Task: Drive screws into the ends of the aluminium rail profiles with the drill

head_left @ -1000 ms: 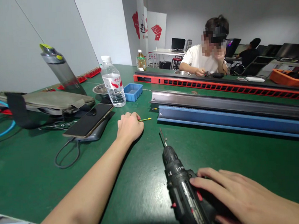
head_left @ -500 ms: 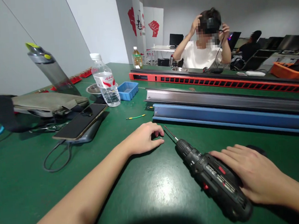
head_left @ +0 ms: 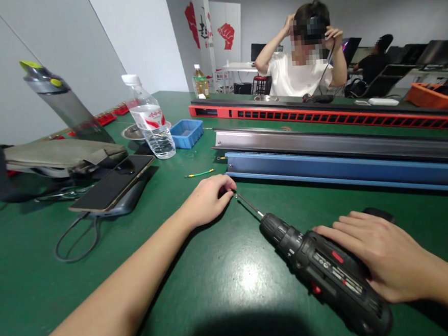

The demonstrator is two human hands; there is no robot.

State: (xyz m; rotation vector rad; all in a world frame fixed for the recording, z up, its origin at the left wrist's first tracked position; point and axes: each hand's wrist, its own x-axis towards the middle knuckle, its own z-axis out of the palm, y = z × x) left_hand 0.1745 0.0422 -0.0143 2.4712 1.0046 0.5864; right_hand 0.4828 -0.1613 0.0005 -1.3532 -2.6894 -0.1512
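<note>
My left hand [head_left: 213, 198] is closed in a pinch at the tip of the drill bit. Between thumb and forefinger a tiny shiny screw [head_left: 236, 196] shows, too small to see in detail. The black cordless drill [head_left: 327, 273] lies on its side, its long thin bit [head_left: 248, 205] pointing to the far left at my fingertips. My right hand [head_left: 375, 252] is wrapped around the drill's grip. A short green wire [head_left: 200, 173] with yellow ends rests just beyond my left hand. Past the bit lies a blue metal channel [head_left: 324, 170], with a grey channel [head_left: 302, 142] behind it.
A red slotted rail [head_left: 300, 115] crosses the far side of the green table [head_left: 202, 292]. To the left are a water bottle [head_left: 149, 119], a blue tray [head_left: 188, 134], a phone [head_left: 113, 183], a pouch [head_left: 62, 153] and a tilted grey bottle [head_left: 66, 105]. A person [head_left: 297, 73] sits opposite.
My left thumb and forefinger have closed together, and the small screw is now at the bit's tip. The view has shifted slightly. My right hand keeps its hold on the drill.
</note>
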